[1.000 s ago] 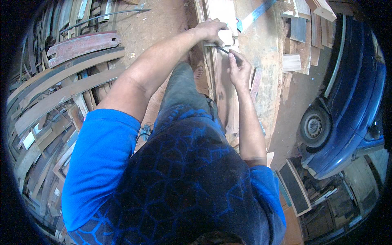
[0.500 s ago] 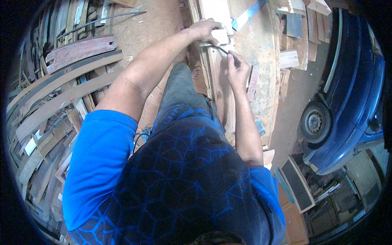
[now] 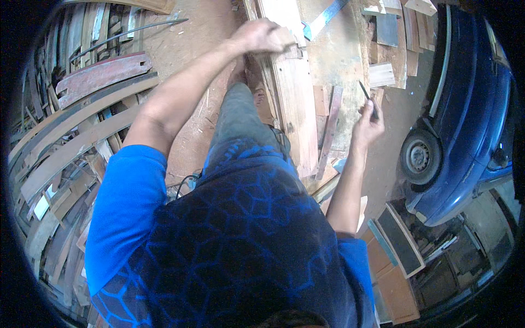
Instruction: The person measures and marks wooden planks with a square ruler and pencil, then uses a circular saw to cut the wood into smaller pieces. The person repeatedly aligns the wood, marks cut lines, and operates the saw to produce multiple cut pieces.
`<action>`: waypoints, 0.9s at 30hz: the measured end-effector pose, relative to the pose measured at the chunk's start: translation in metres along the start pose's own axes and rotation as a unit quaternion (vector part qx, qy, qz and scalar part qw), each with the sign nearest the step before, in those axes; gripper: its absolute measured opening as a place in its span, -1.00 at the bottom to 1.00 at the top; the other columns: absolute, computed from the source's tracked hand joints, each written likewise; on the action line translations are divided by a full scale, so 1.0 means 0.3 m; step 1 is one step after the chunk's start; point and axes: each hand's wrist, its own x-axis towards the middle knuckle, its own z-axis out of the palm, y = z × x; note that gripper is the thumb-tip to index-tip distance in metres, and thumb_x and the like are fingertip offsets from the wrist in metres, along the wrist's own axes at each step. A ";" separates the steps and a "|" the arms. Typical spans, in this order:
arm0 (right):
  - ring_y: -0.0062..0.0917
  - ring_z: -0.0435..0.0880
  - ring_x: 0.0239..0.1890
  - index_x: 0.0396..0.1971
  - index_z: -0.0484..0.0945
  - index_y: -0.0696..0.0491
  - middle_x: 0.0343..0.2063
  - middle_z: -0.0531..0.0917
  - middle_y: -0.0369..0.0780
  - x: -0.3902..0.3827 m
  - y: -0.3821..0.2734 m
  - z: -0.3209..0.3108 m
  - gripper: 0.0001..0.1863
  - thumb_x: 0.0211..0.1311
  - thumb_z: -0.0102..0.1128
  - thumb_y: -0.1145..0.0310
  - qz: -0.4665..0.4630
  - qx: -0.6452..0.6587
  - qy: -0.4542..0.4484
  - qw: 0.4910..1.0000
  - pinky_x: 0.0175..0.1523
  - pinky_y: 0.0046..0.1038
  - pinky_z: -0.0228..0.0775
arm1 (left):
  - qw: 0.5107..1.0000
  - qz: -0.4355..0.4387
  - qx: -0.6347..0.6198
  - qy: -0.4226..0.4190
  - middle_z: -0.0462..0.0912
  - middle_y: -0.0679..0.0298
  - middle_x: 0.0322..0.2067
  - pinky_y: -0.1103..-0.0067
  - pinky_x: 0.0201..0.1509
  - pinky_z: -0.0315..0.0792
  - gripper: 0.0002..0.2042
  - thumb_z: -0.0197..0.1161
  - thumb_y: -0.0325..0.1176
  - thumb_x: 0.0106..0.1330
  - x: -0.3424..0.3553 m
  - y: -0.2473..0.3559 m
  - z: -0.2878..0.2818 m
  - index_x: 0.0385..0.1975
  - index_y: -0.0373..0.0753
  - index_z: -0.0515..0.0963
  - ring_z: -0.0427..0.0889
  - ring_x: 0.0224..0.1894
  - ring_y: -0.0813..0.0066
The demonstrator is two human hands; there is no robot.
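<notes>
My left hand (image 3: 258, 35) is closed and smeared by motion, low over the far part of a long pale wooden plank (image 3: 295, 98). In its fingers is what looks like a small pale wood block (image 3: 284, 39), its outline blurred. Away to the right, my right hand (image 3: 369, 124) grips a thin dark pencil (image 3: 364, 90), its tip pointing up and away from me. That hand is apart from the plank, above the right side of the worktable (image 3: 345, 71).
A flat blue-and-white strip (image 3: 326, 19) lies beyond the plank. Stacked boards (image 3: 104, 79) fill the left side. Wood offcuts (image 3: 381, 75) lie at the far right, near a blue car (image 3: 465, 126). A narrow reddish strip (image 3: 330, 134) lies beside the plank.
My right hand has drawn the pencil away from the block, to the right and nearer me. My left hand has shifted slightly left, its fingers more curled, and the block has moved with it.
</notes>
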 end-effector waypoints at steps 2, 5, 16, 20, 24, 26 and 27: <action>-0.63 0.67 -0.31 0.05 0.67 0.28 -0.29 0.74 -0.20 -0.014 -0.003 -0.074 -0.70 0.49 0.23 0.40 0.010 -0.019 0.031 0.999 -0.19 -0.56 0.56 | 0.993 -0.028 -0.106 0.033 0.68 0.01 0.03 0.31 0.24 0.56 -0.17 0.49 0.25 0.02 -0.002 -0.137 -0.017 0.21 -0.25 0.60 0.67 0.14 0.09; -0.59 0.68 -0.31 0.08 0.63 0.32 -0.23 0.74 -0.15 -0.063 0.019 -0.140 -0.66 0.46 0.27 0.40 0.046 -0.011 0.063 0.997 -0.19 -0.53 0.58 | 0.994 0.010 -0.069 0.087 0.66 -0.04 0.05 0.34 0.21 0.54 -0.21 0.54 0.14 0.05 -0.039 -0.255 -0.039 0.23 -0.26 0.59 0.67 0.10 0.16; -0.57 0.69 -0.27 0.05 0.65 0.28 -0.22 0.73 -0.15 -0.117 -0.056 -0.047 -0.68 0.53 0.20 0.32 0.049 0.024 0.020 0.998 -0.12 -0.47 0.61 | 0.987 -0.010 -0.128 0.096 0.62 -0.02 0.06 0.30 0.26 0.53 -0.20 0.53 0.19 0.08 -0.180 -0.216 0.030 0.19 -0.31 0.58 0.64 0.14 0.06; -0.35 0.75 0.00 0.00 0.57 0.26 -0.18 0.76 -0.07 -0.086 -0.301 -0.050 -0.68 0.62 0.05 0.28 -0.002 0.146 0.013 0.989 0.27 -0.27 0.58 | 0.987 -0.036 -0.134 0.075 0.61 -0.02 0.08 0.27 0.26 0.53 -0.20 0.51 0.19 0.09 -0.222 -0.173 0.019 0.23 -0.28 0.56 0.63 0.15 0.05; -0.53 0.53 -0.53 0.40 0.21 -0.07 -0.55 0.48 -0.25 -0.131 -0.781 -0.196 -0.50 0.62 -0.01 0.09 -0.179 0.267 -0.071 0.944 -0.40 -0.41 0.51 | 0.986 -0.062 -0.141 0.059 0.60 -0.03 0.11 0.23 0.26 0.51 -0.23 0.49 0.14 0.11 -0.262 -0.134 0.015 0.26 -0.24 0.55 0.62 0.15 0.03; -0.60 0.32 -0.60 0.48 0.07 -0.43 -0.49 0.41 -0.28 -0.196 -1.022 -0.298 -0.31 0.48 0.16 -0.09 -0.255 0.278 -0.085 0.922 -0.50 -0.54 0.33 | 0.981 -0.044 -0.186 0.031 0.61 -0.02 0.11 0.23 0.27 0.50 -0.25 0.49 0.13 0.11 -0.247 -0.059 0.004 0.25 -0.22 0.56 0.62 0.16 0.01; -0.55 0.33 -0.53 0.45 0.09 -0.25 -0.39 0.40 -0.23 -0.207 -1.085 -0.329 -0.32 0.45 0.15 -0.02 -0.273 0.308 -0.133 0.902 -0.42 -0.52 0.31 | 0.978 -0.048 -0.203 0.023 0.62 -0.01 0.11 0.23 0.27 0.50 -0.25 0.49 0.12 0.11 -0.270 -0.051 -0.007 0.25 -0.21 0.57 0.62 0.16 0.01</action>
